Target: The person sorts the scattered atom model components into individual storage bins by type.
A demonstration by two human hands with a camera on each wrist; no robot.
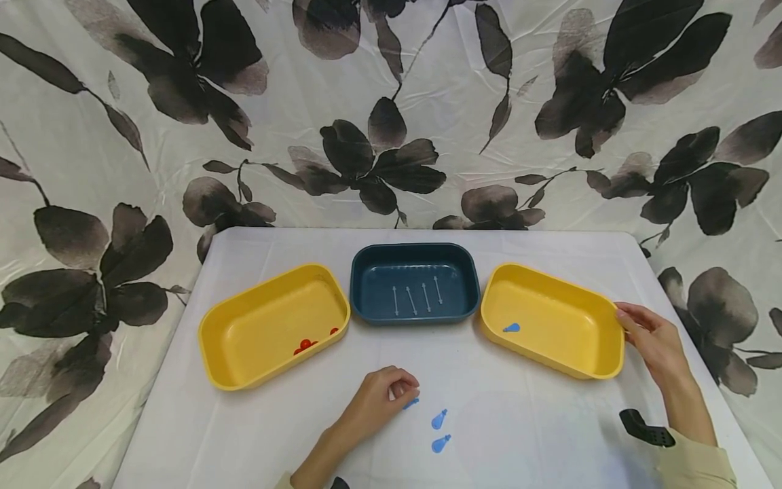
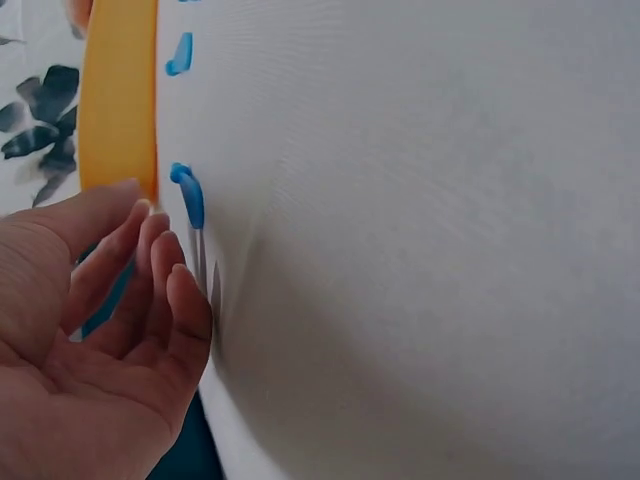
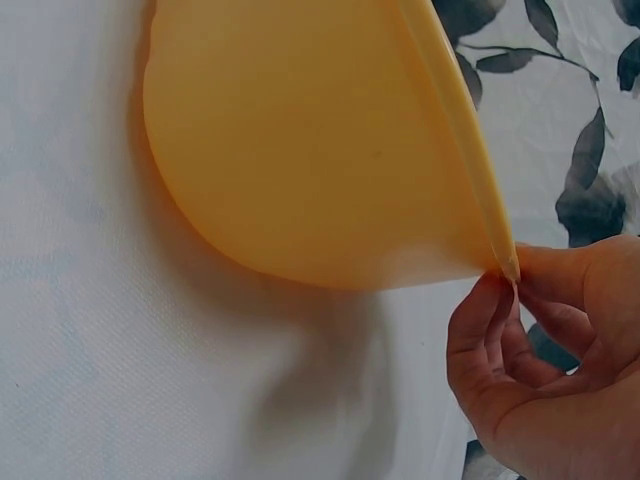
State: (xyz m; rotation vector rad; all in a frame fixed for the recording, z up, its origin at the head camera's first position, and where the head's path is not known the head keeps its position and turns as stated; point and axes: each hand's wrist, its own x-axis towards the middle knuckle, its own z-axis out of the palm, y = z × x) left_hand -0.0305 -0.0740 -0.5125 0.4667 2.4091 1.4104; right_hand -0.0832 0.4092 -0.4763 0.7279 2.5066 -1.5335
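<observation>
My left hand [image 1: 381, 401] is low over the table's near middle, fingers loosely curved. Right by its fingertips lies a small blue drop-shaped piece [image 2: 190, 197], partly hidden by the hand in the head view. Two more such blue pieces, one upper [image 1: 438, 419] and one lower [image 1: 441, 443], lie to its right on the white cloth. My right hand [image 1: 660, 343] pinches the outer rim of the right yellow tray [image 1: 556, 329] between thumb and fingers, seen close up in the right wrist view. Inside that tray is a single blue piece [image 1: 512, 327].
A dark blue tray [image 1: 415, 255] at the back middle holds several thin grey pins [image 1: 411, 299]. The left yellow tray [image 1: 269, 312] has several red balls [image 1: 305, 344] along its near side. Floral fabric [image 1: 379, 170] hangs behind the white table [image 1: 256, 435].
</observation>
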